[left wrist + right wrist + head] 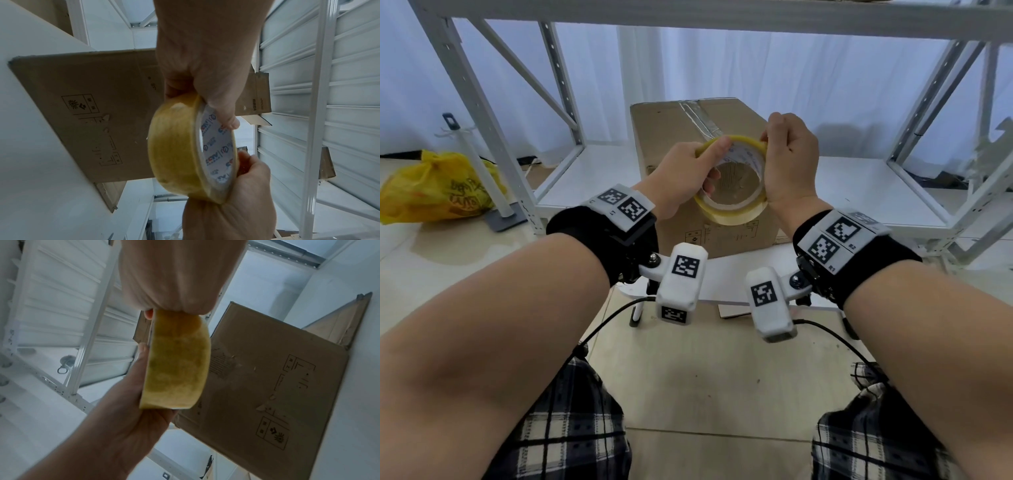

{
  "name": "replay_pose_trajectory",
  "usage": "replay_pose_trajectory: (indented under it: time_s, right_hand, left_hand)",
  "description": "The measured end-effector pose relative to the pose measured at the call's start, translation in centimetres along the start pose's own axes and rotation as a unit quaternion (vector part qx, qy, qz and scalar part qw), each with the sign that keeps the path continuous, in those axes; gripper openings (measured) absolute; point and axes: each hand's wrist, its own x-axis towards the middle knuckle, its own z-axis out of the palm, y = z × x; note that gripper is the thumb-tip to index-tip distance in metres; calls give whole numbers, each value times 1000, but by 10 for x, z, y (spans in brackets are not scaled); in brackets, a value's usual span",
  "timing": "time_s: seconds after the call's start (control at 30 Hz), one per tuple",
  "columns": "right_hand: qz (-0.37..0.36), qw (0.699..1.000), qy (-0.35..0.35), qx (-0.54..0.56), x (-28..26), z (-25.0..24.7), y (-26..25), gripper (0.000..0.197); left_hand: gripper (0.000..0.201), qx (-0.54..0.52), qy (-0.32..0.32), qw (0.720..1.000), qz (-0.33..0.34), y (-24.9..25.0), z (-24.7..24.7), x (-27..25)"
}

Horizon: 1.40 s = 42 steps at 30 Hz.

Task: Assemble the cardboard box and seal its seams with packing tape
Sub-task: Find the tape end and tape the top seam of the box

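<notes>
Far left on the tiled floor slumps a yellow plastic bag (431,190) with dark printed characters too creased to read, and just beside it a white stand (479,171) on a grey base. White metal shelving (493,137) frames the scene on both sides.

The left hand (681,178) grips the roll of packing tape (732,178), thumb lying over the top rim and fingers curled through the core. The roll is yellowish and held up in the air in front of the box, its open hole facing the person and its axis running roughly toward the box. The wrist view shows blue and red logo printing repeated around the white inner core (218,146); the letters are not clear enough to spell out.

Behind it, the cardboard box (671,137) stands closed on a low white shelf board (859,185), a strip of tape (698,118) running along its top seam away from the person. Handling symbols are printed low on its near face (82,105), and "38" near an upper edge. Bare shelf lies open on either side of the box.

The right hand (789,161) holds the roll's right side, fingertips pinching at the top rim.
</notes>
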Motion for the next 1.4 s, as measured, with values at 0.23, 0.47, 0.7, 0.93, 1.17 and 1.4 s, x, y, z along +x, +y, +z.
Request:
replay_pose_trajectory:
  time_s: [0.23, 0.47, 0.7, 0.93, 1.17, 1.4]
  right_hand:
    - [5, 999, -44, 29, 1, -1, -3, 27]
    - [6, 1000, -25, -12, 5, -1, 2, 27]
    - [2, 1000, 7, 9, -1, -2, 0, 21]
    - [15, 996, 17, 88, -4, -3, -11, 24]
    - [13, 998, 14, 63, -7, -2, -8, 22]
    - [8, 996, 0, 93, -8, -2, -13, 15]
  left_hand:
    - [36, 10, -21, 1000, -13, -1, 0, -1]
    - [34, 7, -14, 1000, -9, 0, 1, -2]
    - [41, 20, -9, 1000, 5, 2, 0, -2]
    - [34, 6, -16, 1000, 17, 3, -1, -4]
    - [33, 9, -12, 999, 34, 3, -2, -7]
    - [36, 17, -12, 999, 37, 1, -4, -5]
